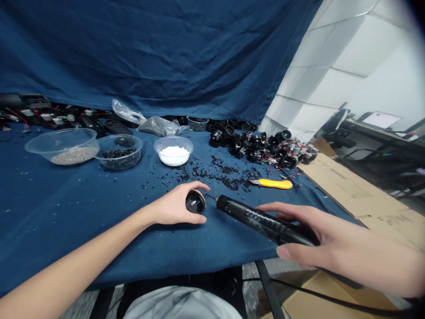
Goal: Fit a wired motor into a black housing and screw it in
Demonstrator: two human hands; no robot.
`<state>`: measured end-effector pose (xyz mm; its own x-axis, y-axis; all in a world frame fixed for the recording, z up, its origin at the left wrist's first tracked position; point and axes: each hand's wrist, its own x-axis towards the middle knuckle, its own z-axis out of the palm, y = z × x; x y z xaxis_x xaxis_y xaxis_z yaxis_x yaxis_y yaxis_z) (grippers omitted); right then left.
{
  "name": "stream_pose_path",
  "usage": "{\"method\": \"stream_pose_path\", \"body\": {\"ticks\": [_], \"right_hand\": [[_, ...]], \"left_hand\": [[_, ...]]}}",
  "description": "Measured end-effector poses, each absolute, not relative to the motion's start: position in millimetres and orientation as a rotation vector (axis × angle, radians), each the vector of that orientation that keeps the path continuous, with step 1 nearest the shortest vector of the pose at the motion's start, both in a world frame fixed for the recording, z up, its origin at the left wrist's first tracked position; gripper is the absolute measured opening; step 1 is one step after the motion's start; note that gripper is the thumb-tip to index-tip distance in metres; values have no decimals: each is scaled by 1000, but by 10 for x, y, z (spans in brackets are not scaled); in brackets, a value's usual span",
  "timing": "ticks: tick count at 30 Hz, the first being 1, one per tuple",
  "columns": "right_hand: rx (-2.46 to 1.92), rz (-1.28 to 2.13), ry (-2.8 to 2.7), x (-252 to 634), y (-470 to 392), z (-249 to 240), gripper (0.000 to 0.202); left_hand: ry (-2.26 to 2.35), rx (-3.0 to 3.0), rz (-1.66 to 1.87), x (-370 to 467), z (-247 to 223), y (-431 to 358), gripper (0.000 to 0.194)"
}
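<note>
Thumb and fingers of the left hand (177, 204) curve in a half-open C round a round black plastic cup (195, 202), held near the middle of the blue cloth-covered counter (66, 212). The right hand (322, 237) is wrapped about a long black cylindrical electric screwdriver (262, 221), its thin metal bit (211, 197) pointing left; I can't tell whether the tip touches anything. The right palm hides part of the handle, and the cup's dark inside is hard to read.
</note>
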<state>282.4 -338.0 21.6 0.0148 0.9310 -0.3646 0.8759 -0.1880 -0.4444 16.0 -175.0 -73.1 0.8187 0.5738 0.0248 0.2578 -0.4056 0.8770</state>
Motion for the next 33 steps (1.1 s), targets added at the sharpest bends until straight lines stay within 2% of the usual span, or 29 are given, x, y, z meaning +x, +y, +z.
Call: {"method": "stream_pose_path", "body": {"ticks": [7, 19, 33], "right_hand": [[-2165, 921, -1940, 2824, -3398, 214, 69], [-2110, 912, -1879, 2918, -3473, 197, 68], [-2070, 942, -1866, 2910, -3497, 191, 67]], "left_hand": [[567, 1909, 410, 175, -701, -1752, 53], [555, 1893, 449, 171, -707, -1760, 52], [496, 1522, 386, 117, -632, -1692, 49]]}}
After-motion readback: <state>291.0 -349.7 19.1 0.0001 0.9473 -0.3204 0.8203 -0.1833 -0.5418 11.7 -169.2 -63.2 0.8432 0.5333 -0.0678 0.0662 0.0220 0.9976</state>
